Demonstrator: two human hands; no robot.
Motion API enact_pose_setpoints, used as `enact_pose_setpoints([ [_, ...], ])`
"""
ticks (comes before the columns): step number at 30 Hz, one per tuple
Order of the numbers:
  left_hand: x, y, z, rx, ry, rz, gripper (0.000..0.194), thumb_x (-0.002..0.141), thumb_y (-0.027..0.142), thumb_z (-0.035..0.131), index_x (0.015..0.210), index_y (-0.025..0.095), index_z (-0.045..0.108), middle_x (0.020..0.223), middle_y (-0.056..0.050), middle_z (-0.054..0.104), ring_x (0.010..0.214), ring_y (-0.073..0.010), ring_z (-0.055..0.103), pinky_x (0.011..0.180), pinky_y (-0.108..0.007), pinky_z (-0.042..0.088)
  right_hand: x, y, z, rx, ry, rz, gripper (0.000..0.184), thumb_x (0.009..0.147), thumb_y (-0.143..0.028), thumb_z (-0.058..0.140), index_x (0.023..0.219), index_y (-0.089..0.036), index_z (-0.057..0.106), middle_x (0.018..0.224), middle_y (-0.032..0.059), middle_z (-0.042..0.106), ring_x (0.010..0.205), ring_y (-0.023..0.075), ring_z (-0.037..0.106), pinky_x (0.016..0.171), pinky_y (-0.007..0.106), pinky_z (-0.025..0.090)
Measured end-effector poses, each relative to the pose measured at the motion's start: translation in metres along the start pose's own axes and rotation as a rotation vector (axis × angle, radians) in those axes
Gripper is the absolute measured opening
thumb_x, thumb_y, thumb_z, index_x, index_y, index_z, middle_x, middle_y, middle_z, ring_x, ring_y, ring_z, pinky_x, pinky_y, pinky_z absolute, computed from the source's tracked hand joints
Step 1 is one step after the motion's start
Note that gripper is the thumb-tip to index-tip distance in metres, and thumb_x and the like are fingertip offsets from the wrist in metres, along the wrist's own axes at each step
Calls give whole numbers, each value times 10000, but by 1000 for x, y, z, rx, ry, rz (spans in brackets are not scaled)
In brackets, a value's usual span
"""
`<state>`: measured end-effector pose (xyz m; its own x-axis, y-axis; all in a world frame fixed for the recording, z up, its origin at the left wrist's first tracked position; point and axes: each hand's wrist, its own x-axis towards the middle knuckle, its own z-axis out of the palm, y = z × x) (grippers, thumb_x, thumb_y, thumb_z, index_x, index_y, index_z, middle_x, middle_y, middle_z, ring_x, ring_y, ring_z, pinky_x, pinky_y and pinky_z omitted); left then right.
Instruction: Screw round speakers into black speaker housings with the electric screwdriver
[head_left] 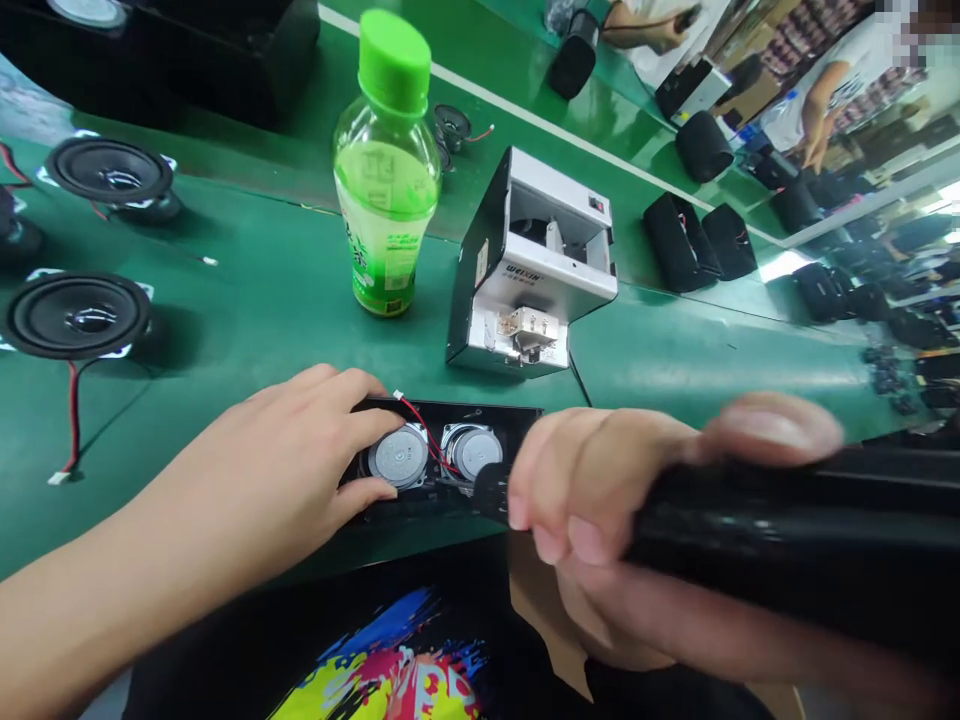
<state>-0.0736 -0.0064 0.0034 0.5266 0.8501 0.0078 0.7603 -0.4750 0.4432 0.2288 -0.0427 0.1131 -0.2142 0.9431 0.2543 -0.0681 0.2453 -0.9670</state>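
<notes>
My left hand rests on the left end of a black speaker panel lying on the green bench, fingers curled around its edge. Two round silver speaker backs sit in the panel, joined by a red and black wire. My right hand is wrapped around a thick black electric screwdriver, whose tip points at the panel's right side.
A green-capped bottle stands behind the panel. A silver screw feeder box sits to its right. Loose speaker drivers lie at left. Black speaker housings line the conveyor; other people work at the far right.
</notes>
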Motion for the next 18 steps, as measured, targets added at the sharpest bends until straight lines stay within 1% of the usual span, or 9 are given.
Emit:
enact_pose_setpoints([
  [2, 0, 1, -1, -2, 7, 2, 402, 968, 481, 984, 1362, 413, 940, 1409, -106, 888, 1215, -442, 840, 1049, -688, 717, -5, 13, 17, 11, 33, -48, 546, 1144, -38, 860, 1442, -496, 868, 847, -62, 737, 739, 230, 791, 760, 450, 761],
  [4, 0, 1, -2, -1, 12, 4, 408, 974, 483, 971, 1376, 429, 933, 1402, -98, 891, 1216, -433, 835, 1055, -675, 717, -6, 23, 28, 19, 38, -56, 589, 1115, 12, 851, 1429, -486, 874, 838, -68, 724, 721, 226, 765, 747, 445, 746],
  [7, 1, 3, -2, 8, 3, 2, 386, 994, 504, 929, 1375, 446, 924, 1403, -90, 892, 1226, -426, 828, 1057, -668, 714, -4, 27, 29, 36, 26, -20, 596, 1104, 11, 861, 1437, -483, 887, 877, -53, 760, 735, 240, 782, 773, 475, 759],
  [10, 1, 4, -1, -1, -10, -8, 377, 984, 498, 925, 1355, 436, 928, 1405, -100, 874, 1238, -436, 818, 1064, -672, 708, -3, 26, 25, 43, 30, 8, 614, 1086, 15, 896, 1426, -497, 897, 899, -52, 783, 718, 231, 780, 766, 472, 755],
  [15, 0, 8, -2, -43, -16, -23, 353, 933, 444, 969, 1282, 415, 926, 1375, -113, 861, 1230, -455, 799, 1068, -668, 698, -4, 29, 30, 39, 49, -3, 505, 1144, -5, 838, 1354, -456, 923, 851, -51, 793, 705, 219, 775, 751, 461, 755],
  [18, 0, 10, -4, -22, -17, 0, 345, 942, 429, 946, 1283, 392, 914, 1370, -120, 865, 1215, -455, 800, 1042, -679, 702, -1, 30, 35, 35, 63, 18, 517, 1138, -23, 864, 1376, -479, 915, 874, -49, 809, 705, 226, 790, 747, 468, 766],
])
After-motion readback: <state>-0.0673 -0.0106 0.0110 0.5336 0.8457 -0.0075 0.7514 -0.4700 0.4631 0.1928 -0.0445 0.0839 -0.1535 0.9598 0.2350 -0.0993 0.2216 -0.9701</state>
